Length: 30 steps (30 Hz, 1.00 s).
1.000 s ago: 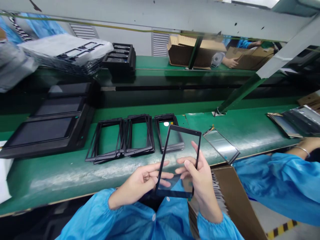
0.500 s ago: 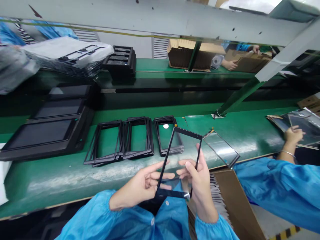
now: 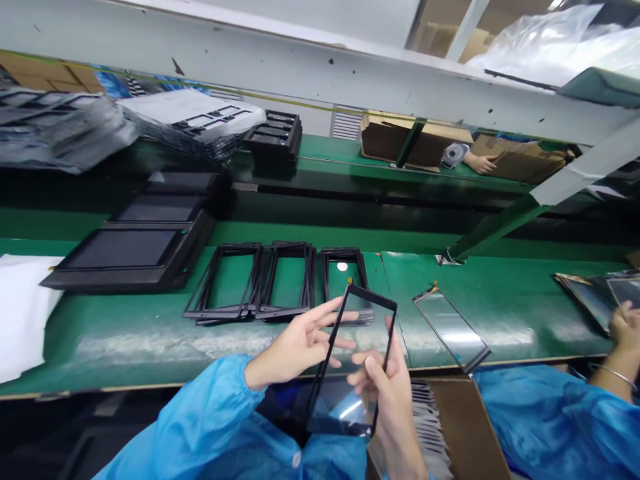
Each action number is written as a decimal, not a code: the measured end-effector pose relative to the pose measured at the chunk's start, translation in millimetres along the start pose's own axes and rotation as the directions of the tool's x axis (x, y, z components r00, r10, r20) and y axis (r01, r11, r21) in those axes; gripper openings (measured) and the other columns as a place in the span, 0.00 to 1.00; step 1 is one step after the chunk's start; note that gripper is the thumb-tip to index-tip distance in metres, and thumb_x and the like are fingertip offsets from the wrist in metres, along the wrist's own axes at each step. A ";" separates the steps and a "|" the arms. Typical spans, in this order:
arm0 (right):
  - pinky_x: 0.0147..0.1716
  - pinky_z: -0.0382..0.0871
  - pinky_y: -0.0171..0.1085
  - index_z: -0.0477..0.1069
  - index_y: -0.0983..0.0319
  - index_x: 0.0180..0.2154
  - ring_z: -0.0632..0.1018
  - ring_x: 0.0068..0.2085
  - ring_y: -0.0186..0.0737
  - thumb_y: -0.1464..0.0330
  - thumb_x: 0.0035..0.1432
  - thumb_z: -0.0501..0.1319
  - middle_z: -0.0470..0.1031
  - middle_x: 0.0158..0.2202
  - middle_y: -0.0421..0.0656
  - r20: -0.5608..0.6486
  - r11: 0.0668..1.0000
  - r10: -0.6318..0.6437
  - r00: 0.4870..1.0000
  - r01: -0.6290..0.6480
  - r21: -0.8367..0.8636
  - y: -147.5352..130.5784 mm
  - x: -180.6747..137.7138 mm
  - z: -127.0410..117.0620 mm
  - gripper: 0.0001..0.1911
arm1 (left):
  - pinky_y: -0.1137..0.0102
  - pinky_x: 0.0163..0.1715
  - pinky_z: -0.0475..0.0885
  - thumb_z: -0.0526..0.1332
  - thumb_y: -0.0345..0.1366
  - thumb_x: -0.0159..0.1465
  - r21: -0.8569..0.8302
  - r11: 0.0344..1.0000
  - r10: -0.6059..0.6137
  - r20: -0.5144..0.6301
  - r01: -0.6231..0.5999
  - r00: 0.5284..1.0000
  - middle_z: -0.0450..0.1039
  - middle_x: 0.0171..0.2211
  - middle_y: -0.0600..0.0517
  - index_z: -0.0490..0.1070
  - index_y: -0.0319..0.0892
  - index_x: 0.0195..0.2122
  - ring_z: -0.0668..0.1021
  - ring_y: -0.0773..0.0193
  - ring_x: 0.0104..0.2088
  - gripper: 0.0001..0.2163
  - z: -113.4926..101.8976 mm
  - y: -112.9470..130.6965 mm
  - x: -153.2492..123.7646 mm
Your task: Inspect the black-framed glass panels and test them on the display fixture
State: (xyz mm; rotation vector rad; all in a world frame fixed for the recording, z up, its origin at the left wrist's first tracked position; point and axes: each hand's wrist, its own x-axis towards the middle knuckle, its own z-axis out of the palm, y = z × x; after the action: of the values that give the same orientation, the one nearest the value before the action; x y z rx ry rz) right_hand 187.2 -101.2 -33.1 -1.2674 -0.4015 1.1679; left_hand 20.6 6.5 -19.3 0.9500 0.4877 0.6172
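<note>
I hold a black-rimmed glass panel [image 3: 350, 373] upright in front of my chest, over the near edge of the green belt [image 3: 150, 340]. My right hand [image 3: 387, 393] grips its right edge, thumb on the front. My left hand [image 3: 300, 343] touches the left edge with its fingers stretched out behind and beside the glass. A second glass panel [image 3: 453, 329] lies flat on the belt just right of my hands. Beyond my hands lie three stacks of black frames [image 3: 280, 280].
Black trays with dark screens [image 3: 135, 250] sit at left beside a white sheet [image 3: 20, 313]. A cardboard box [image 3: 450, 427] of panels stands at my lower right. A co-worker's blue sleeve [image 3: 560, 427] and hand [image 3: 625, 327] reach panels at far right. Bagged trays and cartons fill the upper shelf.
The view has tilted up and shifted. The panel has dropped lower toward my chest, and my left fingers have spread wider along its left edge. The co-worker's hand stays at the far-right panels.
</note>
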 end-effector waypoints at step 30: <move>0.35 0.85 0.46 0.79 0.53 0.50 0.89 0.41 0.51 0.55 0.55 0.76 0.88 0.46 0.49 -0.044 0.996 0.006 0.999 -0.002 0.088 40.0 3.5 -47.3 0.23 | 0.67 0.29 0.83 0.67 0.49 0.68 0.336 0.942 0.155 -0.399 -0.013 0.904 0.88 0.38 0.41 0.87 0.37 0.43 0.88 0.51 0.32 0.19 23.8 15.7 -20.6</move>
State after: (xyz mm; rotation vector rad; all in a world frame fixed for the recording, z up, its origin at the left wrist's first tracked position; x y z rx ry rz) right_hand 207.8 -128.4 -84.9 -1.2160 -0.3118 1.1469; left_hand 16.5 -14.7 8.5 1.1602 0.9627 0.8454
